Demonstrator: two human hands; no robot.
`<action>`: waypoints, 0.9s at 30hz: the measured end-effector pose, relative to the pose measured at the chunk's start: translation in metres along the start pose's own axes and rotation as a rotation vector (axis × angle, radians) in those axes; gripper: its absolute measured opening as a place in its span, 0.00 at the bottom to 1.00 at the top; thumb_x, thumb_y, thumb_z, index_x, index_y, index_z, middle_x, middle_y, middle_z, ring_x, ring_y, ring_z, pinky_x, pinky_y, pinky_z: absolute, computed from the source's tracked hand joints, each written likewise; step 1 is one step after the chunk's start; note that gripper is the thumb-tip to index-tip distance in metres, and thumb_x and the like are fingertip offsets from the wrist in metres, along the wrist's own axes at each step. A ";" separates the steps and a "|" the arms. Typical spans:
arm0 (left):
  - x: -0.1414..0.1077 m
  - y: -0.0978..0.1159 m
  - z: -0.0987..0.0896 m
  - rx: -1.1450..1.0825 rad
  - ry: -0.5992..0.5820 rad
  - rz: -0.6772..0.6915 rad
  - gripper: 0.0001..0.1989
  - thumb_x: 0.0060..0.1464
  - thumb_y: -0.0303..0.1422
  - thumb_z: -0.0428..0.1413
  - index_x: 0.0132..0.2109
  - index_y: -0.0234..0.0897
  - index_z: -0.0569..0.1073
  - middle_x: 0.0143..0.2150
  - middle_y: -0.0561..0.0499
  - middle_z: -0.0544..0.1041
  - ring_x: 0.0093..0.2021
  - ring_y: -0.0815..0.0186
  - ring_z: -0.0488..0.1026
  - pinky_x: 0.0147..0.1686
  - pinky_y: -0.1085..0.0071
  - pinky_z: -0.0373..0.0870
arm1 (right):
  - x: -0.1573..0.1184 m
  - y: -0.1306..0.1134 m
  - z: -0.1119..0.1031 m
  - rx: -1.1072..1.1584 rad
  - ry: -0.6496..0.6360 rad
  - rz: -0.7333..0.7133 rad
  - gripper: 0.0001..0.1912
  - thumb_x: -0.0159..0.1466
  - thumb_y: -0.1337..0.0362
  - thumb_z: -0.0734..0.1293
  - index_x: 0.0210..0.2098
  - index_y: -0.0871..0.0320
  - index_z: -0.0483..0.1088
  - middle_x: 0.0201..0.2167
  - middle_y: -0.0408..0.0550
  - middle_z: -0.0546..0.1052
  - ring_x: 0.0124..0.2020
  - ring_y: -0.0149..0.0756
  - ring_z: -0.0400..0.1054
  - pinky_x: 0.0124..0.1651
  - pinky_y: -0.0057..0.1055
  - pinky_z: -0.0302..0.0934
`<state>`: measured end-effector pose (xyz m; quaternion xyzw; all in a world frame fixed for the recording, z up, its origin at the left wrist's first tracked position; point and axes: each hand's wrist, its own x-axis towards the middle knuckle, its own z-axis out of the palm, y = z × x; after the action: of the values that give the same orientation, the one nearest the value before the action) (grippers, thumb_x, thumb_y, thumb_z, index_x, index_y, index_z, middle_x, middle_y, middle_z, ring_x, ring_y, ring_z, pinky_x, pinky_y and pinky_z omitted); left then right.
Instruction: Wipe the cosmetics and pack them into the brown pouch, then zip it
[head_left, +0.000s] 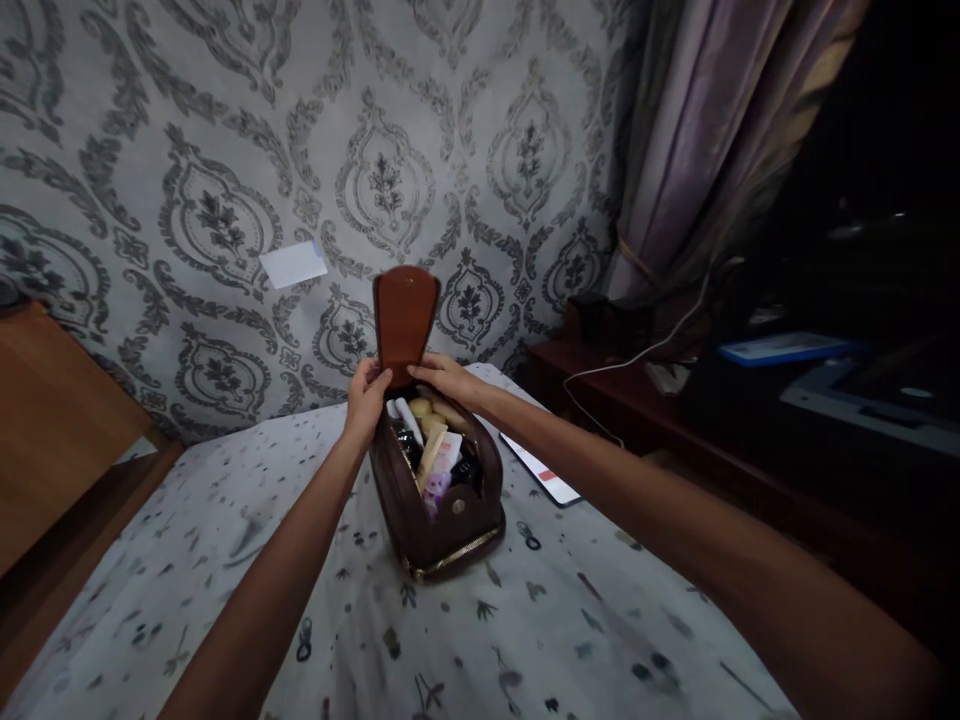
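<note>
A dark brown bag (427, 535) stands unzipped on a patterned white cloth, its reddish-brown flap (407, 325) raised at the far end. Inside lie several small items, among them a white tube (409, 420), yellowish round things (426, 410) and a pink and white packet (448, 453). My left hand (366, 397) grips the far left edge of the bag near the flap's base, thumb on top. My right hand (444, 378) pinches the same far end from the right side, its thumb and fingers against the base of the flap.
Right of the bag, partly behind my right forearm, lies a device with a lit screen (551, 478). A white cable (652, 348) runs over a dark red surface (551, 355). A wooden board (60, 430) stands at the left; patterned wallpaper rises behind.
</note>
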<state>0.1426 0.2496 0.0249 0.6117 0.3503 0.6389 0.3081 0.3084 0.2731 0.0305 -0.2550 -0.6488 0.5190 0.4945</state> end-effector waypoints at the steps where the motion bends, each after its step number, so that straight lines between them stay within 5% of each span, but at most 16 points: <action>1: -0.003 0.002 0.001 0.006 -0.011 0.009 0.11 0.50 0.38 0.59 0.40 0.39 0.72 0.39 0.52 0.79 0.41 0.64 0.75 0.47 0.68 0.70 | -0.003 -0.001 0.001 -0.014 0.000 -0.013 0.12 0.55 0.59 0.72 0.36 0.58 0.75 0.36 0.44 0.79 0.43 0.37 0.71 0.53 0.34 0.64; 10: -0.032 0.020 -0.001 0.150 -0.069 0.023 0.14 0.50 0.32 0.57 0.45 0.39 0.77 0.46 0.48 0.81 0.50 0.58 0.76 0.56 0.60 0.68 | -0.040 -0.008 0.000 -0.145 -0.027 -0.066 0.15 0.54 0.60 0.72 0.40 0.59 0.78 0.38 0.46 0.80 0.43 0.38 0.72 0.53 0.36 0.66; 18: -0.075 0.044 0.003 0.266 -0.086 0.074 0.19 0.52 0.28 0.54 0.51 0.42 0.77 0.55 0.48 0.78 0.60 0.57 0.70 0.65 0.57 0.59 | -0.083 -0.007 -0.005 -0.315 0.108 -0.156 0.13 0.60 0.61 0.71 0.45 0.52 0.79 0.54 0.47 0.76 0.60 0.44 0.66 0.68 0.43 0.52; 27: -0.115 0.053 0.014 0.372 -0.022 0.103 0.19 0.61 0.36 0.51 0.57 0.43 0.74 0.67 0.46 0.68 0.69 0.56 0.60 0.70 0.55 0.51 | -0.124 0.005 0.008 -0.374 0.214 -0.204 0.19 0.66 0.55 0.66 0.54 0.50 0.76 0.63 0.49 0.68 0.69 0.41 0.56 0.72 0.41 0.47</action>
<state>0.1657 0.1261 0.0030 0.6822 0.4271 0.5713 0.1607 0.3471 0.1667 -0.0210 -0.3287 -0.7002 0.3070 0.5545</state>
